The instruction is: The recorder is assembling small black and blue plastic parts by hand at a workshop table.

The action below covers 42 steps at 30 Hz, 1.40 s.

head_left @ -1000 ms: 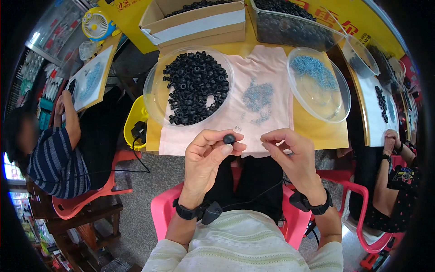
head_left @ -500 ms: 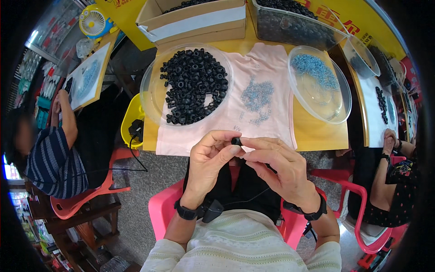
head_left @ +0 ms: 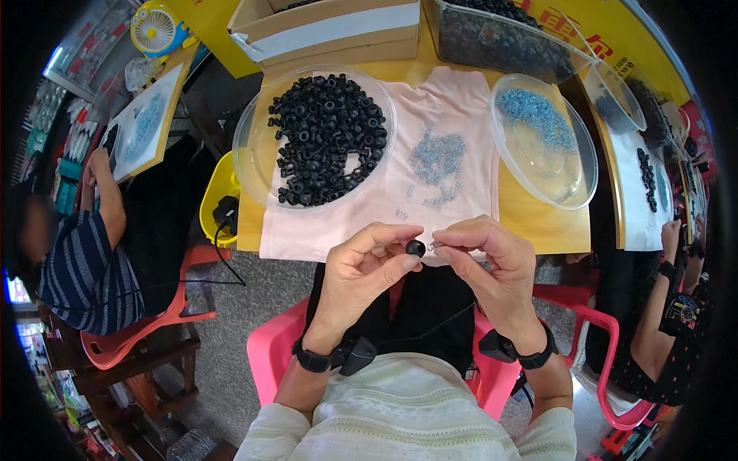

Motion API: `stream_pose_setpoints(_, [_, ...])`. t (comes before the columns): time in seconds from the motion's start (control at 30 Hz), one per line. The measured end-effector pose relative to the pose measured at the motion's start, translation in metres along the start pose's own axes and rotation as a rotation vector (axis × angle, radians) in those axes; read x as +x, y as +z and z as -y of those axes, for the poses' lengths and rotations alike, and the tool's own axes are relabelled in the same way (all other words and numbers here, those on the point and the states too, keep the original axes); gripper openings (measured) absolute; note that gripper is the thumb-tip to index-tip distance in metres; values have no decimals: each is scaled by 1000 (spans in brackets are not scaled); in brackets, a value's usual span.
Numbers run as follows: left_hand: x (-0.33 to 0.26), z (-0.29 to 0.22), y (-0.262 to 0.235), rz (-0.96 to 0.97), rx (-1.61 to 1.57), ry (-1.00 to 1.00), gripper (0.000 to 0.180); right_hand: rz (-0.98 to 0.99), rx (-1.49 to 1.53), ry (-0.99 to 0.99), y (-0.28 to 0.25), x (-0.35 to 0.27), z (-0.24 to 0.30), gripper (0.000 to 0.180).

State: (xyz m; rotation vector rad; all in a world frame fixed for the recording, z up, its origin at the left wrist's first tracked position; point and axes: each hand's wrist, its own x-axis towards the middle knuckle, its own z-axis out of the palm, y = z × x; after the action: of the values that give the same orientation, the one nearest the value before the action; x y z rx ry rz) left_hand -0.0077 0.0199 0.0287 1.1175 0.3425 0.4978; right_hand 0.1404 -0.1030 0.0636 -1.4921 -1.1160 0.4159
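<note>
My left hand (head_left: 355, 269) pinches a small round black plastic piece (head_left: 416, 248) between thumb and fingertips, above my lap at the table's near edge. Just to its right, my right hand (head_left: 498, 269) is closed on a tiny coiled metal spring (head_left: 434, 245), which sticks out from the fingertips toward the black piece. A small gap seems to separate the two. Many similar black pieces (head_left: 327, 131) lie in a clear round lid-like tray (head_left: 257, 165) at the left. Loose springs (head_left: 438, 157) are spread on a pink cloth (head_left: 400, 107) in the middle.
A second clear tray (head_left: 544, 173) at the right holds bluish springs (head_left: 534, 115). Behind stand a cardboard box (head_left: 330, 42) and a clear bin (head_left: 500, 50) of black pieces. A yellow basket (head_left: 209, 207) hangs low at the left. Other people work at side tables.
My hands have drawn slightly apart, the right one moving right. The spring now shows in my right fingertips, and the black piece is turned so its round end shows.
</note>
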Motion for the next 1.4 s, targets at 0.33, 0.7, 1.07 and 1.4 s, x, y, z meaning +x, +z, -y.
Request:
stream_pose_setpoints(0.33, [-1,1,3,-10,-111,-68,26,23,-203,-146,3,3,1,23])
stream_pose_setpoints(0.7, [0,17,-19,-63,-368,-105,21,142,-600,-425,17,10,-2,43])
stream_pose_setpoints(1.07, [14,28,-49,152,-605,-38,15,198,-575,-187,53,95,-9,8])
stream_pose_setpoints(1.4, [11,32,-54,195,-565,-106,20,390,-846,-274,97,136,-44,10])
